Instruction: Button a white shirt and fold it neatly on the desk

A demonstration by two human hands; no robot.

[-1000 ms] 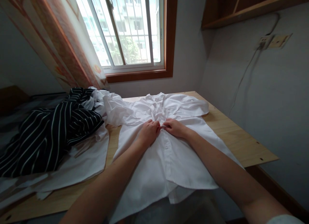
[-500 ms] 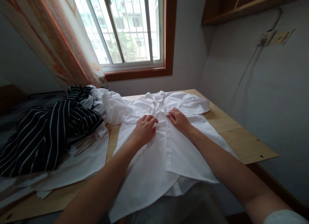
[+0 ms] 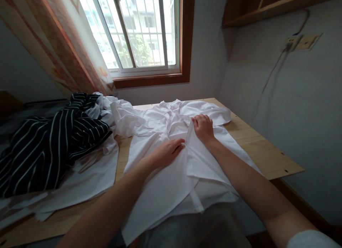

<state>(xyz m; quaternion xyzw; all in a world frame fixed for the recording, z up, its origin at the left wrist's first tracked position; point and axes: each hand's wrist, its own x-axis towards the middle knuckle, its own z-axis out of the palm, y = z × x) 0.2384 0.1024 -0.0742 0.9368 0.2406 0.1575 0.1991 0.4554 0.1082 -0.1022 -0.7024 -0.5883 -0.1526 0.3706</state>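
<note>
A white button-up shirt (image 3: 160,184) lies spread on the wooden table, its collar end toward the window and its hem hanging over the near edge. My right hand (image 3: 203,127) is closed on the front edge of the shirt and holds it raised off the layer below. Just left of and nearer than it, my left hand (image 3: 171,151) pinches the shirt front at the placket, fingers together. The buttons there are too small or covered to make out. The shirt's upper part is bunched and wrinkled.
On the left lies a heap of clothes, with a black-and-white striped garment (image 3: 53,144) over white ones. The wooden table (image 3: 267,155) ends at the right near the wall. A window (image 3: 139,34), a curtain (image 3: 66,45) and a wall socket (image 3: 304,42) surround it.
My right hand has lifted the shirt's front edge up and to the right. My left hand has moved right and nearer to me, onto the placket. The lower front panels have parted.
</note>
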